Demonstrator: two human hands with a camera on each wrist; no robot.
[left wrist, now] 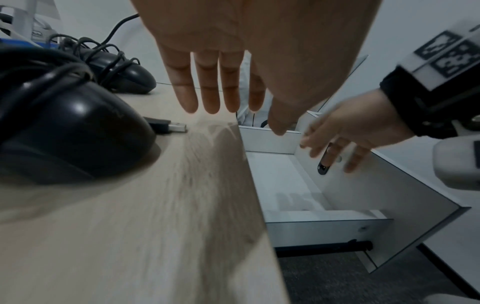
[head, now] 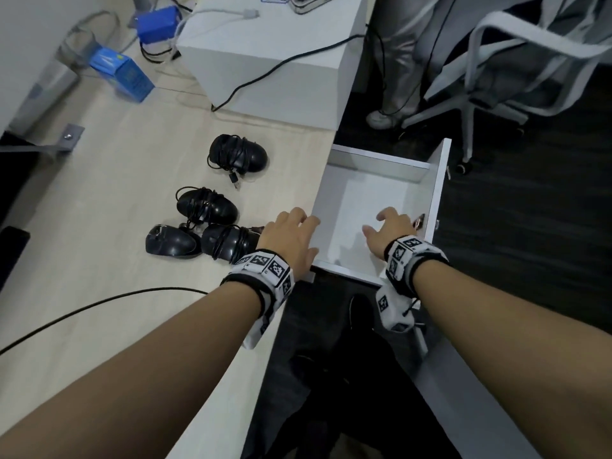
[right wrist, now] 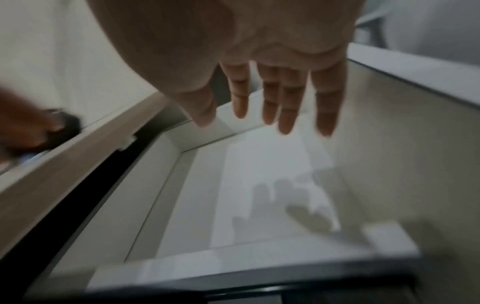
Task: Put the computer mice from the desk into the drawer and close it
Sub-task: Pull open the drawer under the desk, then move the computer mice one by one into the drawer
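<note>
Head view: four black mice with cords wrapped round them lie on the desk (head: 99, 226); nearest mouse (head: 228, 241) just beside my left hand (head: 291, 240), fingers spread, holding nothing. Drawer (head: 437, 193) pulled out; my right hand (head: 390, 231) over it, fingers loose.

Left wrist view: fingers (left wrist: 207, 86) straight over the desk edge.

Right wrist view: blurred; fingers (right wrist: 270, 96) straight above the drawer floor.

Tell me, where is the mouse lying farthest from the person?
In the head view, that mouse lies alone on the desk, left of the open drawer, just in front of the white box, beyond the other three.
</note>
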